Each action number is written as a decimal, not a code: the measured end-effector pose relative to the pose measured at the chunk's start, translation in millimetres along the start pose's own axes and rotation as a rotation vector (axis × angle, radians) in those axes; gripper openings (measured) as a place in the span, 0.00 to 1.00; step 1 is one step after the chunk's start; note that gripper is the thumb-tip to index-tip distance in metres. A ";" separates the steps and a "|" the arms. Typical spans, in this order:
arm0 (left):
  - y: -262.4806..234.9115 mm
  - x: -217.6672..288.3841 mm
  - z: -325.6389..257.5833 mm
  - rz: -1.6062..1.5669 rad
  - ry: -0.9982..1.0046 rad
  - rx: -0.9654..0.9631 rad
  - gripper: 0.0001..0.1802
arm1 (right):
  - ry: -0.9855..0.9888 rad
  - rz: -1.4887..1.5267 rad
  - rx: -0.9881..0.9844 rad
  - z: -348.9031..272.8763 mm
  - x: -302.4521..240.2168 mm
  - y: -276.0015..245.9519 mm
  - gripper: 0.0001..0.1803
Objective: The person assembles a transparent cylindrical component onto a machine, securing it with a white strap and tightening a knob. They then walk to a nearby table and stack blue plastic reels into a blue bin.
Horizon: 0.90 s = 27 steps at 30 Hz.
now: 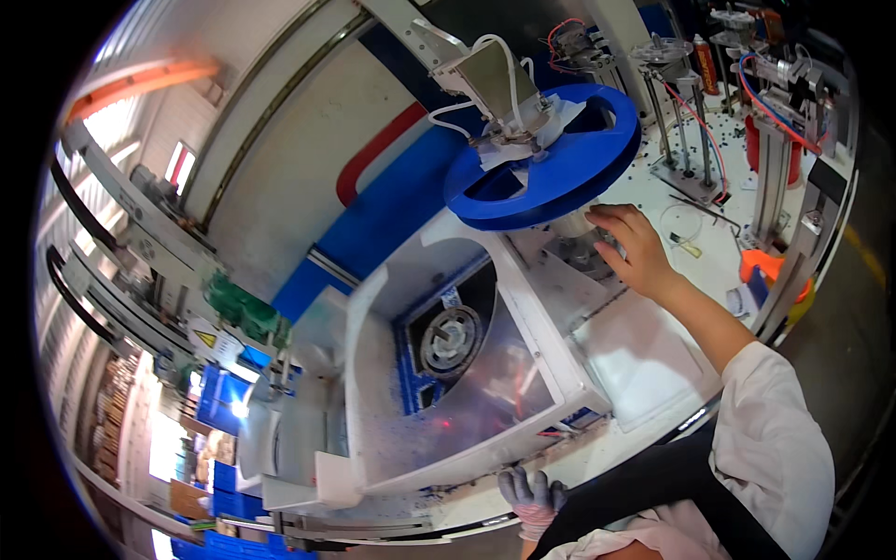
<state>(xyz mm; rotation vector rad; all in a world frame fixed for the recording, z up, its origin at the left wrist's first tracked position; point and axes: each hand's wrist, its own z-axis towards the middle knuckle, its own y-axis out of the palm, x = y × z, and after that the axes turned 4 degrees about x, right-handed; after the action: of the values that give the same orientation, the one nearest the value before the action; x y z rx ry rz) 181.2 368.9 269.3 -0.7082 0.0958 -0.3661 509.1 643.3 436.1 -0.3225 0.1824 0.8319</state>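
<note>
So the blue reel (571, 179) sits up under the machine head (509, 131), its rim hanging past the back right corner of the white housing (499, 446). Right hand (635, 252) is bare, bent fingers up against the pale cylinder (571, 224) below the reel, can't tell if they're really gripping it. Left hand (532, 499), gloved, has its fingers bent at the table's (602, 455) front edge; can't tell if they're holding on. Decent open gap between reel and housing, but metal stands (686, 121) crowd the back right corner.
</note>
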 end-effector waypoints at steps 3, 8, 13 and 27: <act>17.9 -7.0 -0.5 -0.003 0.082 -0.026 0.37 | -0.004 -0.099 0.017 5.1 20.2 19.0 0.25; 8.4 -6.4 -0.3 0.085 0.017 -0.020 0.23 | -0.073 -0.200 0.059 31.1 28.0 61.9 0.28; 20.3 -5.6 14.5 0.065 0.069 -0.014 0.31 | -0.207 -0.350 0.119 81.1 28.5 71.7 0.19; 10.9 6.2 27.5 0.109 -0.068 0.041 0.29 | -0.497 -0.128 0.176 93.3 55.9 96.0 0.10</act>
<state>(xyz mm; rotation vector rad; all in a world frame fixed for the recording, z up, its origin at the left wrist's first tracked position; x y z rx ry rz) 195.9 391.3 283.2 -0.6713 0.0619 -0.2391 477.2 775.2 487.5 0.0426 -0.2267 0.7401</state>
